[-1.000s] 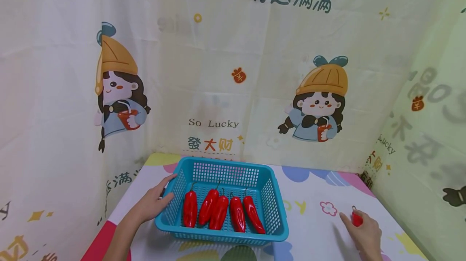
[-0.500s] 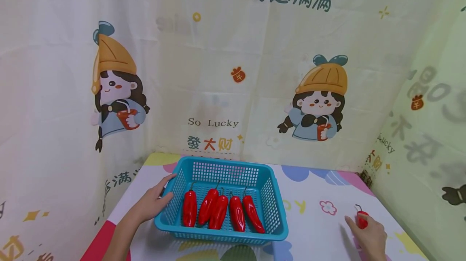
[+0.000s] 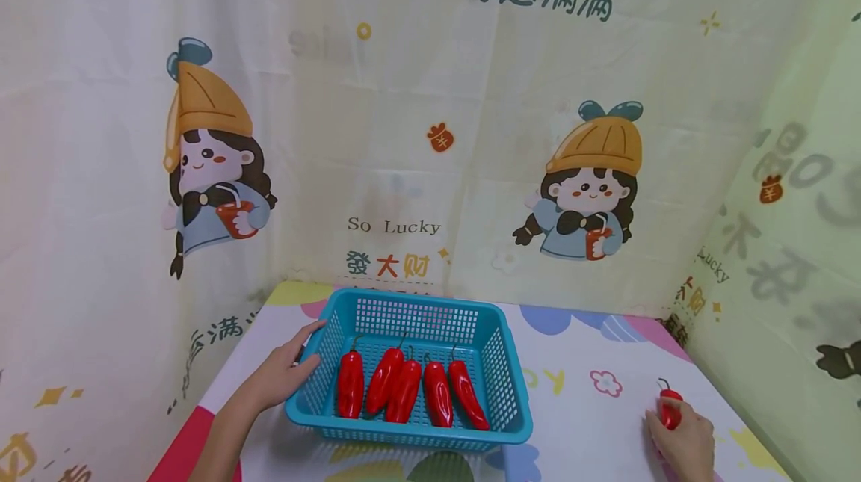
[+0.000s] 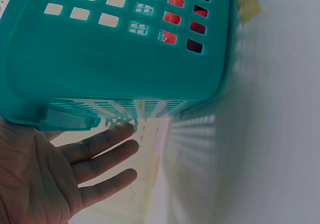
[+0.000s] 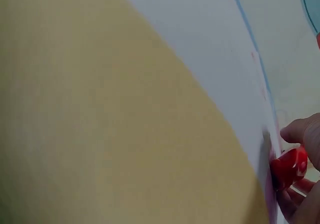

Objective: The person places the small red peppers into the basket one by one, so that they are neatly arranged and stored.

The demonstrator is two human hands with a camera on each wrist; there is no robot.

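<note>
A blue plastic basket (image 3: pixel 407 437) with mesh walls stands on the table, and several red peppers (image 3: pixel 439 396) with thin stems lie in it side by side. My left hand (image 3: pixel 279 374) touches the basket's left rim. In the left wrist view, this hand (image 4: pixel 40 174) has several fingers stretched out straight beside the basket wall; its thumb is out of sight there. At the right, my right hand (image 3: pixel 687 437) holds another red pepper (image 3: pixel 670 409) low over the table, stem pointing away. In the right wrist view, the pepper (image 5: pixel 290 168) lies between thumb and curled fingers.
The table (image 3: pixel 578 430) has a white cover with coloured shapes and a flower print (image 3: pixel 607 383). Printed cloth walls (image 3: pixel 471 190) close off the back and both sides.
My right hand has moved a little to the right with the pepper, and its thumb has come closer to it. The left hand and the basket have stayed in place.
</note>
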